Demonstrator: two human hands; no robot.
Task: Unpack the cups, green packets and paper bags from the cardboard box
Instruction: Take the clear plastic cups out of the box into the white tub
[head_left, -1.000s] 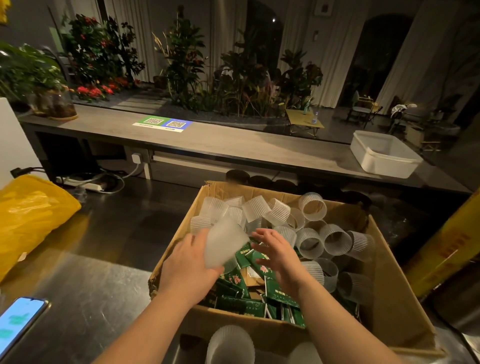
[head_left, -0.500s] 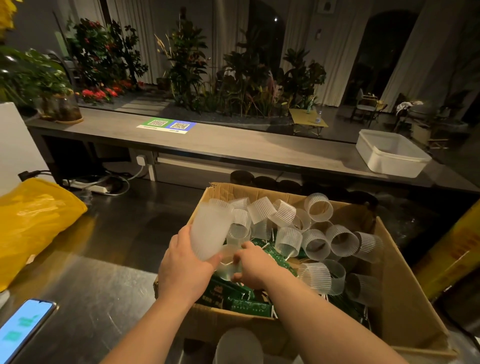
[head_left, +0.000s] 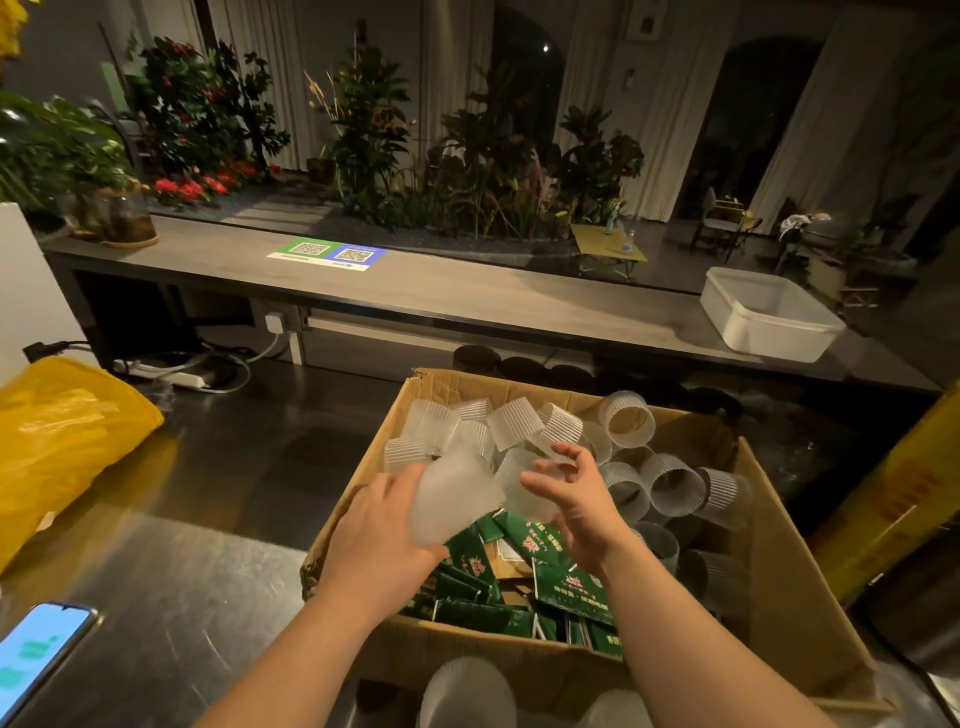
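1. The counter (head_left: 156, 597) was shiny metal and held the box.
2. The box (head_left: 779, 597) sat open, with lots left inside. I think the job was only partly done.
3. The cups (head_left: 670, 483) lay in a heap at the back and right of the box, many on their sides. They looked thin and easy to squash, so a soft hold would be best.
4. The packets (head_left: 566, 582) lay at the front of the box, under the hands.
5. The outside cups (head_left: 467, 691) stood just in front of the box. That looked like a good spot for more.
6. The left hand (head_left: 379, 535) was wrapped around a cup (head_left: 457, 499) above the box.
7. The right hand (head_left: 576, 499) was close beside it. Its fingers curled on a second cup (head_left: 524, 488), though that part was blurry.
8. The two cups touched. I think the best move was to line them up straight, slide one gently into the other, and lift them out without bumping the heap.
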